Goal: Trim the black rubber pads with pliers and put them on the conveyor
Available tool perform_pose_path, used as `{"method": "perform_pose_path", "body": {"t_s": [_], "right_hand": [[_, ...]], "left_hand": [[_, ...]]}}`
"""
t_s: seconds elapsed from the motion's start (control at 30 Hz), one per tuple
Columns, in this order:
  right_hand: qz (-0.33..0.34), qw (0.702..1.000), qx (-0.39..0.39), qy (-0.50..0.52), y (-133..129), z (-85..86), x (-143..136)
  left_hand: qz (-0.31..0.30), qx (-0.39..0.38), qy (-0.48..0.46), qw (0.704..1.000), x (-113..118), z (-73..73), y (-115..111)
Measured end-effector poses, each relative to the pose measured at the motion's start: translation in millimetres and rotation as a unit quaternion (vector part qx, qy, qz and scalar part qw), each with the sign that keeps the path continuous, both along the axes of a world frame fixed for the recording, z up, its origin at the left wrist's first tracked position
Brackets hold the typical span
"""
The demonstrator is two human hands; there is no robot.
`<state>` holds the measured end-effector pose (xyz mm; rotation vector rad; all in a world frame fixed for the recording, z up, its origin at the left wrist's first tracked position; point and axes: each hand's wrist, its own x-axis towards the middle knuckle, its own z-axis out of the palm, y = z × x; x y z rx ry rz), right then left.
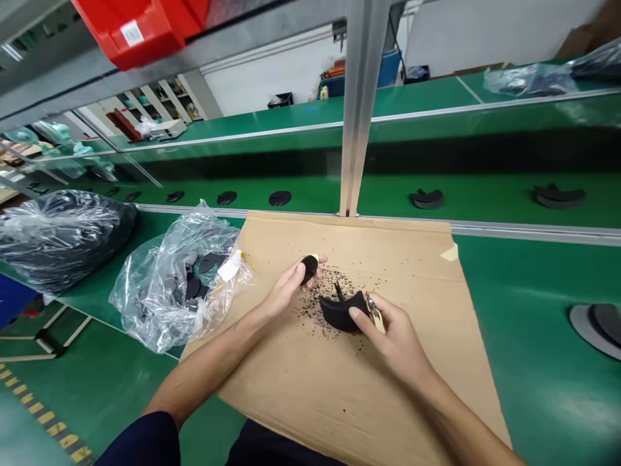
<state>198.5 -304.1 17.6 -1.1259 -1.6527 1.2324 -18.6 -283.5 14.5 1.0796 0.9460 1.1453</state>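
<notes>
My left hand (287, 285) is closed on a small black rounded piece (309, 270), held just above the cardboard. My right hand (394, 327) grips a larger black curved piece (339, 315), with the thumb pressed on its right end. Also held in that hand is a small metal hand tool with a cream handle (380, 320); its jaws are partly hidden by the fingers. A thin black prong stands up behind the curved piece. Many tiny black scraps (315, 310) lie scattered between and around both hands on the cardboard sheet (291, 382).
Left of the cardboard lies an open clear plastic bag (145, 278) with black pieces inside. A large filled bag (63, 233) sits farther left. Several black parts (280, 198) rest along the green conveyor (310, 184). A metal post (356, 129) rises ahead; grey and black parts (596, 329) lie right.
</notes>
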Motion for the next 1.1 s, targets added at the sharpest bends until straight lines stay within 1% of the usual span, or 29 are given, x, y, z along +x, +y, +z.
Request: {"method": "perform_pose_path", "body": {"t_s": [0.1, 0.17, 0.33, 0.43, 0.53, 0.63, 0.7, 0.83, 0.93, 1.03, 1.1], "right_hand": [[0.001, 1.0, -0.012, -0.014, 0.5, -2.4, -1.3], [0.005, 1.0, -0.019, -0.021, 0.8, -2.8, -2.4], [0.015, 0.999, -0.038, -0.02, -0.5, -1.1, -4.4], [0.018, 0.998, -0.052, -0.016, -1.5, -0.3, -5.0], [0.023, 0.997, -0.066, -0.021, -2.5, -1.0, -5.1], [0.031, 0.997, -0.073, -0.024, -3.8, -2.2, -4.9], [0.032, 0.997, -0.07, -0.02, -4.4, -2.5, -4.7], [0.038, 0.997, -0.063, -0.017, -4.1, -1.0, -4.1], [0.05, 0.997, -0.064, -0.02, -3.6, 0.5, -3.8], [0.052, 0.996, -0.064, -0.025, -3.8, 0.4, -4.0], [0.049, 0.996, -0.067, -0.024, -4.2, 0.0, -4.3]], "left_hand": [[-0.007, -0.055, -0.036, 0.998, 2.9, 0.0, -6.1], [-0.014, -0.074, -0.044, 0.996, 5.5, 1.0, -9.3], [-0.021, -0.069, -0.029, 0.997, 8.8, 0.1, -14.3], [-0.028, -0.01, 0.019, 0.999, 8.2, -4.8, -18.1], [-0.031, 0.088, 0.108, 0.99, 6.6, -9.3, -22.1], [-0.001, 0.175, 0.236, 0.956, 4.7, -9.8, -24.2], [0.017, 0.213, 0.291, 0.933, 4.1, -8.6, -24.7], [0.021, 0.266, 0.306, 0.914, 4.5, -6.8, -26.0], [0.038, 0.299, 0.31, 0.902, 5.0, -7.7, -27.2], [0.046, 0.319, 0.318, 0.892, 5.0, -8.9, -27.7], [0.042, 0.319, 0.317, 0.892, 5.0, -9.1, -27.8]]}}
